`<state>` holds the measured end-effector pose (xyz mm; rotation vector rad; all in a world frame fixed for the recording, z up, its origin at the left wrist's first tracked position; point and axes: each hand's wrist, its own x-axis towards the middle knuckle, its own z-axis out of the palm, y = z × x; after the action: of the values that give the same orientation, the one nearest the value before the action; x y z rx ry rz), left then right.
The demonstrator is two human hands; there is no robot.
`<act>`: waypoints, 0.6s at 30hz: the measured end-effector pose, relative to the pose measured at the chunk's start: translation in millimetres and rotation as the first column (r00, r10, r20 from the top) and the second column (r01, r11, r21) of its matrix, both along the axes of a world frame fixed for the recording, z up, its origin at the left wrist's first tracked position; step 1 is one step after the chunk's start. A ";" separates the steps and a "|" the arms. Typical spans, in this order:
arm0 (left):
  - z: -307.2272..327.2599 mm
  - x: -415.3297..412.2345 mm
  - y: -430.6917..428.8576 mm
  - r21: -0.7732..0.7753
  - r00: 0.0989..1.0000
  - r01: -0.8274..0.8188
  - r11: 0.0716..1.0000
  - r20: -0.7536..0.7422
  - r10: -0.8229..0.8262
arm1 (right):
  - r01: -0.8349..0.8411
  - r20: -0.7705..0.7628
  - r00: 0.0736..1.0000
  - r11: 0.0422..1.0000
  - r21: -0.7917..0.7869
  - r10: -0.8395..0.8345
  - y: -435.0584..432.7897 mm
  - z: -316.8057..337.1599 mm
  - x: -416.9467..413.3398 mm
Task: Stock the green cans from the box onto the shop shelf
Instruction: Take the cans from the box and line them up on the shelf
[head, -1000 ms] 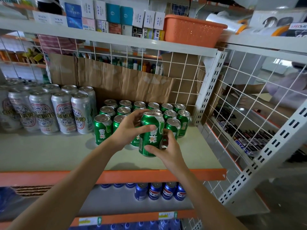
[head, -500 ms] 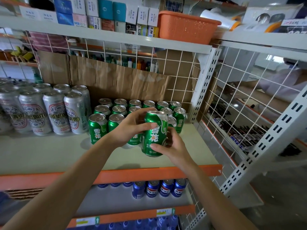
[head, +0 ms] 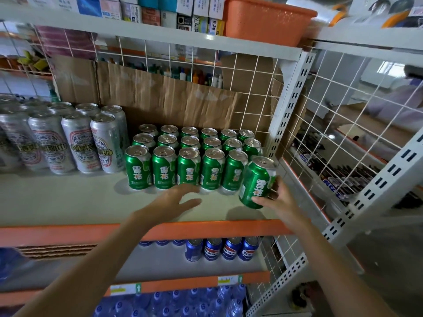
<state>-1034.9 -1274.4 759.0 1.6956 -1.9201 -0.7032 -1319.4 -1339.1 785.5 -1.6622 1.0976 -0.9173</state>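
Several green cans [head: 187, 156] stand in three rows on the pale shelf [head: 68, 202] against a cardboard backing. My right hand [head: 278, 200] grips one more green can [head: 257, 181], tilted, at the right end of the front row, close to the shelf's white upright. My left hand [head: 176, 202] hovers flat with fingers apart over the shelf just in front of the front row, holding nothing. The box is not in view.
Tall silver cans [head: 75, 138] fill the shelf's left side. A wire mesh panel [head: 343, 133] closes the right side. Blue cans [head: 224, 248] sit on the shelf below, water bottles [head: 183, 303] under that. An orange basket [head: 263, 19] and small cartons sit above.
My left hand let go of the can and drew back, open. My right hand carried the can to the right end of the front row. The camera moved closer.
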 end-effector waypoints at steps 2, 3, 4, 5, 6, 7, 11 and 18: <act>-12.5 8.5 7.6 0.030 1.000 -0.020 0.999 0.018 0.020 | 0.018 -0.004 1.000 0.999 0.033 -0.018 -6.6 -5.5 -12.3; -16.7 12.5 10.5 0.044 0.998 -0.041 0.998 0.039 0.039 | 0.030 0.000 1.000 0.998 0.050 -0.030 -10.2 -7.8 -16.8; -20.6 16.1 12.0 0.040 0.995 -0.065 0.997 0.073 0.062 | 0.044 -0.002 0.999 0.997 0.066 -0.044 -14.4 -10.8 -20.8; -23.0 19.2 12.8 0.033 0.991 -0.083 0.996 0.111 0.079 | 0.061 -0.002 0.998 0.995 0.074 -0.061 -18.7 -13.3 -23.5; -23.8 21.0 13.5 0.031 0.987 -0.092 0.995 0.133 0.087 | 0.077 -0.003 0.997 0.994 0.080 -0.077 -23.0 -16.1 -25.8; -24.9 23.4 13.9 0.046 0.983 -0.099 0.994 0.162 0.090 | 0.089 -0.008 0.996 0.993 0.082 -0.088 -28.6 -19.8 -27.9; -30.9 31.3 16.1 0.078 0.962 -0.111 0.991 0.259 0.087 | 0.133 -0.067 0.990 0.988 0.083 -0.127 -43.3 -29.9 -29.3; -40.9 34.4 14.4 -0.004 0.945 -0.134 0.991 0.302 0.129 | 0.135 -0.119 0.985 0.986 0.097 -0.123 -58.0 -36.6 -25.7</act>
<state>-1000.4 -1259.9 718.1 2.0179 -1.9767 -0.4294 -1345.2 -1397.1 748.9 -1.5873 1.3214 -0.8404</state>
